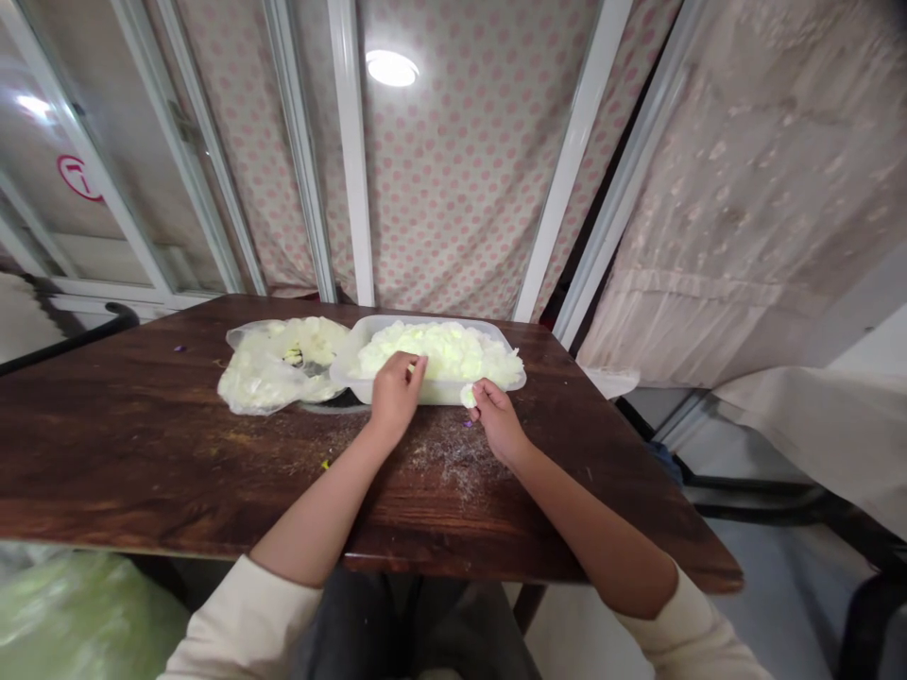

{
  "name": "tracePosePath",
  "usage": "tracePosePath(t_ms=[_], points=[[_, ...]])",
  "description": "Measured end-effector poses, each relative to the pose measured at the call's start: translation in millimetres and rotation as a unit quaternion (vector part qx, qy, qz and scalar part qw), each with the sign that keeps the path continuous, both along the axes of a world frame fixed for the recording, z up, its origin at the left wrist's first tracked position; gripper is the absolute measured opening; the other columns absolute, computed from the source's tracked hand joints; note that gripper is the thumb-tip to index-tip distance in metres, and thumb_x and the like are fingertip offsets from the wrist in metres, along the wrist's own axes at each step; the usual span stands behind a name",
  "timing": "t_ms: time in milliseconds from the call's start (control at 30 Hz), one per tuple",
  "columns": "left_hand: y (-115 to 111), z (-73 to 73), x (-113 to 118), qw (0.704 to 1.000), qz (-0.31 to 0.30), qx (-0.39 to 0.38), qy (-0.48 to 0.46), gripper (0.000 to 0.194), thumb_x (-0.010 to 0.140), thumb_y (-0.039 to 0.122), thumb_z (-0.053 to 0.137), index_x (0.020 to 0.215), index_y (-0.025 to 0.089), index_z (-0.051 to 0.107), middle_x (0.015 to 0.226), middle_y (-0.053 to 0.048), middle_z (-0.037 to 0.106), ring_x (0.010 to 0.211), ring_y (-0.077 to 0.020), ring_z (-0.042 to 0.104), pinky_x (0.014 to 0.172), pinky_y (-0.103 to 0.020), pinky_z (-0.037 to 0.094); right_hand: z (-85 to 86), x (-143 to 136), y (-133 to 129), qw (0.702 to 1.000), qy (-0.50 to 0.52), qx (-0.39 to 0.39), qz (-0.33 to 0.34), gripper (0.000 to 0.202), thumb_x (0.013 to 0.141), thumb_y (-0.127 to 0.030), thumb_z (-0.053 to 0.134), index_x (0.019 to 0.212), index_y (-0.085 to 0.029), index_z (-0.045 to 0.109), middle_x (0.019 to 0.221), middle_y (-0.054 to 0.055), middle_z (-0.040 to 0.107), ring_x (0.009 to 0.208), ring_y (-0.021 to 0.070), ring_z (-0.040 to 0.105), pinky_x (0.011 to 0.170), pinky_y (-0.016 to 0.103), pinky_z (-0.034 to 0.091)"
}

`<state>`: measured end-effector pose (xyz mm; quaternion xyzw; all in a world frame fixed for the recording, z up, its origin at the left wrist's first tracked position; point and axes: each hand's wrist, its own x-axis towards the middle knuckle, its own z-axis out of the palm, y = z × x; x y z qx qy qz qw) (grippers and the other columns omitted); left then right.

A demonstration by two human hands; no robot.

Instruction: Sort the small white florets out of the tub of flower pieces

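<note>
A white plastic tub (506, 331) on the table is heaped with pale yellow-green, petal-like pieces (439, 345). My left hand (397, 392) is at the tub's front edge, its fingers curled in and the thumb close to them. Whatever it may be pinching cannot be made out. Just right of it, my right hand (498, 417) pinches one small pale petal-like piece (469, 396) between thumb and fingers, in front of the tub's rim. Left of the tub lies an open clear plastic bag (248, 373) with more pale pieces and a few dark and yellow bits inside.
The dark brown wooden table (142, 444) carries whitish dust and small yellow and purple scraps near my hands. A large green plastic bag (85, 614) is below its left front edge. Behind stand white-framed panels with a dotted curtain (474, 170).
</note>
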<state>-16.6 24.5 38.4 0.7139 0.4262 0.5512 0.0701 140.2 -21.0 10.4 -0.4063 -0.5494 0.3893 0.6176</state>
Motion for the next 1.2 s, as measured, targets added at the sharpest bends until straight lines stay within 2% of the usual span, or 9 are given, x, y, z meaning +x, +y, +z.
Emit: tracePosePath(t_ms=[100,233,300,400,533,633,767,1067,1200], points=[[9.6,1.0,-11.6,0.995,0.083,-0.026,0.043,0.028,0.086,0.038,0.044,0.089,0.016,0.061,0.094,-0.007,0.057,0.061,-0.0136,0.051,0.065,-0.029,0.041,0.2,-2.2,-0.7,0.999,0.033,-0.008,0.022,0.037,0.078,-0.050,0.050,0.061,-0.020,0.038,0.052,-0.007,0.031,0.047,0.0072,0.028,0.048,0.022,0.025],[4.1,-1.2,-8.0,0.996,0.063,0.007,0.057,0.040,0.091,0.037,0.029,0.105,0.012,0.057,0.107,-0.013,0.047,0.090,-0.0213,0.053,0.082,-0.036,0.041,-0.1,-5.0,-1.8,0.999,0.029,-0.016,0.029,0.038,0.077,-0.052,0.052,0.061,-0.020,0.038,0.054,-0.007,0.028,0.047,0.0068,0.026,0.047,0.023,0.023],[-5.9,-0.7,-1.6,0.997,0.010,0.041,0.057,0.041,0.091,0.037,0.028,0.106,0.011,0.056,0.103,-0.013,0.046,0.098,-0.0228,0.049,0.088,-0.037,0.039,-0.1,-5.0,-2.3,0.999,0.020,-0.007,0.032,0.038,0.077,-0.052,0.051,0.061,-0.020,0.038,0.054,-0.007,0.029,0.047,0.0070,0.027,0.048,0.023,0.023],[-22.4,0.9,9.0,0.990,-0.131,0.027,0.050,0.037,0.091,0.036,0.029,0.094,0.012,0.058,0.090,-0.009,0.053,0.087,-0.0189,0.051,0.081,-0.033,0.041,0.3,-3.2,-3.2,0.999,0.002,0.004,0.036,0.037,0.080,-0.051,0.048,0.061,-0.020,0.040,0.051,-0.007,0.031,0.047,0.0076,0.028,0.049,0.024,0.025],[-32.5,-0.6,22.2,0.959,-0.247,-0.133,-0.033,0.038,0.089,0.041,0.033,0.071,0.015,0.054,0.061,-0.001,0.052,0.060,-0.0129,0.048,0.060,-0.026,0.038,-0.7,0.5,-3.5,0.999,-0.019,0.021,0.034,0.038,0.081,-0.049,0.049,0.058,-0.019,0.043,0.049,-0.006,0.036,0.048,0.0078,0.031,0.050,0.024,0.027],[-29.3,-2.9,27.5,0.895,-0.338,-0.274,-0.100,0.034,0.083,0.046,0.044,0.070,0.015,0.051,0.052,0.003,0.048,0.047,-0.0092,0.040,0.049,-0.022,0.031,-2.9,2.7,-1.9,0.999,-0.022,0.019,0.034,0.037,0.081,-0.048,0.050,0.059,-0.018,0.047,0.049,-0.006,0.039,0.048,0.0080,0.033,0.050,0.024,0.027],[-23.4,-1.8,25.2,0.852,-0.377,-0.340,-0.132,0.033,0.077,0.047,0.053,0.066,0.016,0.047,0.046,0.006,0.041,0.043,-0.0065,0.034,0.047,-0.021,0.026,-5.6,2.7,0.0,0.999,-0.024,0.007,0.031,0.039,0.080,-0.050,0.049,0.058,-0.019,0.047,0.048,-0.005,0.040,0.047,0.0080,0.034,0.050,0.024,0.028],[-24.0,-2.9,24.2,0.917,-0.332,-0.223,-0.011,0.034,0.089,0.038,0.033,0.065,0.017,0.045,0.053,0.002,0.052,0.052,-0.0113,0.048,0.057,-0.025,0.037,-11.3,-5.1,2.8,0.991,0.052,-0.060,0.106,0.030,0.076,-0.050,0.055,0.076,-0.021,0.049,0.059,-0.005,0.049,0.054,0.0097,0.047,0.055,0.024,0.038],[-24.8,-3.8,25.1,0.926,-0.312,-0.214,0.010,0.033,0.088,0.035,0.036,0.061,0.018,0.043,0.050,0.003,0.052,0.050,-0.0117,0.050,0.056,-0.025,0.038,-12.9,-5.5,3.7,0.988,0.062,-0.074,0.117,0.032,0.077,-0.052,0.052,0.079,-0.021,0.047,0.060,-0.006,0.048,0.052,0.0092,0.047,0.054,0.024,0.037]])
